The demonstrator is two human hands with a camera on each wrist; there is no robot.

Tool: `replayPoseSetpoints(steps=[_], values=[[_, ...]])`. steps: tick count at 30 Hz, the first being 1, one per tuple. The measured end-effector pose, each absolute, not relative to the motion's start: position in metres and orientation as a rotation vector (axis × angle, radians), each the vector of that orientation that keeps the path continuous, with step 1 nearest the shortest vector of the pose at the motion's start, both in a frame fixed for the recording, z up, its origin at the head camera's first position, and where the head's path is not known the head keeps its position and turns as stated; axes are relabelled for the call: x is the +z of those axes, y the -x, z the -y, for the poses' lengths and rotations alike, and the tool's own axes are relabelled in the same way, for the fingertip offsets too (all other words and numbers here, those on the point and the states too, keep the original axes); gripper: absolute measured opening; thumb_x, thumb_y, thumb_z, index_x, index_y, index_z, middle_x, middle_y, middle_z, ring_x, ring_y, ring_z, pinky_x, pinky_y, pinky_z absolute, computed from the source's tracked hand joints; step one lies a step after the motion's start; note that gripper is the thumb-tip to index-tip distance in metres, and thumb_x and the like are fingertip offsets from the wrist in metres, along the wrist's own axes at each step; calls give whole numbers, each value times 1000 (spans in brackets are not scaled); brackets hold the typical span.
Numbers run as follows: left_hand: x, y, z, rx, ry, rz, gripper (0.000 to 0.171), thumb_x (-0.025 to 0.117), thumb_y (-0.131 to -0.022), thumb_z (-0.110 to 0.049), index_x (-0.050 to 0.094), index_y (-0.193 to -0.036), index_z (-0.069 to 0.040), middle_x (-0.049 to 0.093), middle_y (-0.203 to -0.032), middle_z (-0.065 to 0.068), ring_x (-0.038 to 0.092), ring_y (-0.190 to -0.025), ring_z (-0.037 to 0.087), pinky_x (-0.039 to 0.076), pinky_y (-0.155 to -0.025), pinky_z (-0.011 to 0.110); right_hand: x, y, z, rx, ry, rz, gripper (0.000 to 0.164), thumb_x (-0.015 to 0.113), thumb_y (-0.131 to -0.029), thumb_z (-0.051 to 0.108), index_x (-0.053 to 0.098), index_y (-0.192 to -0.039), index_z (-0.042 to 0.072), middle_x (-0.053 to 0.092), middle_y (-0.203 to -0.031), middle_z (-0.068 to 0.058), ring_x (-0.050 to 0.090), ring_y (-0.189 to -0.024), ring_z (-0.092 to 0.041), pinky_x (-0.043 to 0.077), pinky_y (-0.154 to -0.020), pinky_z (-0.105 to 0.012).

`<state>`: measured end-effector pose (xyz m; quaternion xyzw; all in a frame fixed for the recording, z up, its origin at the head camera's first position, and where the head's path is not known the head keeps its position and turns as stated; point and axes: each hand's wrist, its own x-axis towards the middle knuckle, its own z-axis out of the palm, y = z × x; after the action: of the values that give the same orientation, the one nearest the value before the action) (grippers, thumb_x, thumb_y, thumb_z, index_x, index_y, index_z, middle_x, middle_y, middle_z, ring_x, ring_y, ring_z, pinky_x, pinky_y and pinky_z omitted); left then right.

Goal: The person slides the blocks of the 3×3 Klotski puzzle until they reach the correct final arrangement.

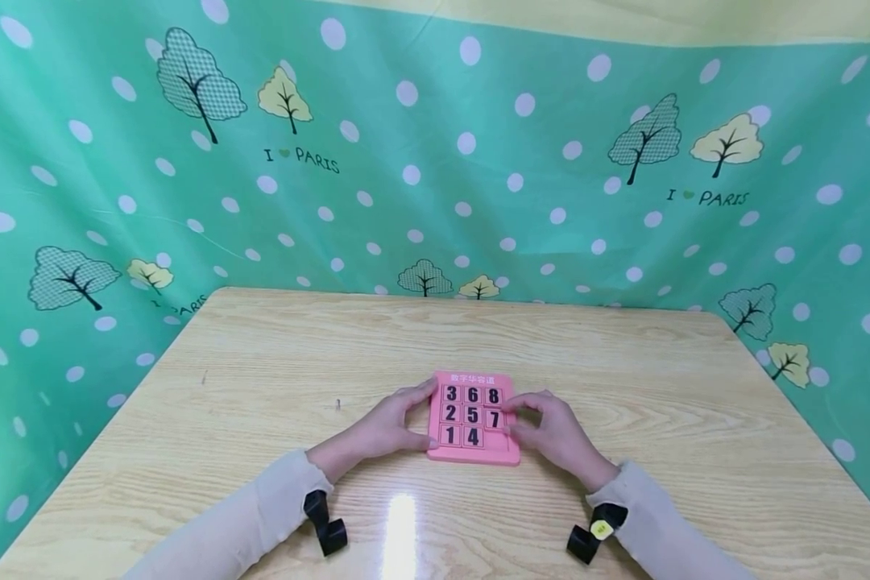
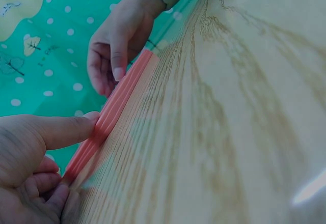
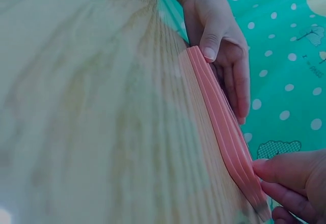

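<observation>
A pink sliding number puzzle (image 1: 473, 456) lies flat on the table, its tiles reading 3 6 8, 2 5 7 and 1 4, with the bottom right slot bare. My left hand (image 1: 389, 422) grips the puzzle's left side, thumb at the lower corner and fingers along the upper edge. At the right side, my right hand (image 1: 553, 432) holds its thumb and bent index finger against the edge beside the 7 tile (image 1: 494, 419), which sits slightly lower than the 5. Both wrist views show the puzzle's layered pink side (image 2: 119, 94) edge-on between the two hands (image 3: 219, 43).
The wooden table (image 1: 261, 346) extends around the puzzle. Behind it hangs a green dotted curtain (image 1: 377, 201) with tree prints. A black wrist mount (image 1: 325, 524) is on the left sleeve and another mount (image 1: 586, 544) on the right. Light glares on the table's front.
</observation>
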<state>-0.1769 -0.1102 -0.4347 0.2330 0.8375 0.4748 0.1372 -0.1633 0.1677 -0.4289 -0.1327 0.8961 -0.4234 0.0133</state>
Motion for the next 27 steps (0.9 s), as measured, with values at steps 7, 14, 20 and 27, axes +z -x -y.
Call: replayPoseSetpoints(steps=[7,14,20,27], values=[[-433,176,110,1353,-661,-2439,93,80,-72,-19,28,-147,-5,24,-155,4,21,-141,28,16,-115,46,-426,160,-169,-1348,451,-2761,26,74,-77,4,71,-101,11,68,-107,-4,57,-112,-29,21,-113,-50],[-433,176,109,1362,-663,-2420,92,80,-73,-17,27,-148,-5,23,-155,4,20,-142,26,15,-116,44,-428,153,-170,-1343,420,-2760,26,76,-75,5,72,-99,14,67,-105,0,57,-107,-23,42,-100,-46],[-434,176,109,1352,-659,-2424,92,79,-73,-18,27,-148,-5,22,-155,4,20,-142,26,16,-116,44,-428,150,-170,-1345,420,-2766,27,77,-72,6,72,-96,16,67,-104,1,57,-106,-23,43,-98,-47],[-435,177,109,1346,-654,-2435,92,79,-73,-19,27,-148,-6,23,-155,4,20,-142,28,16,-115,45,-428,147,-171,-1360,448,-2743,27,77,-72,6,72,-96,16,67,-104,1,57,-105,-23,43,-97,-47]])
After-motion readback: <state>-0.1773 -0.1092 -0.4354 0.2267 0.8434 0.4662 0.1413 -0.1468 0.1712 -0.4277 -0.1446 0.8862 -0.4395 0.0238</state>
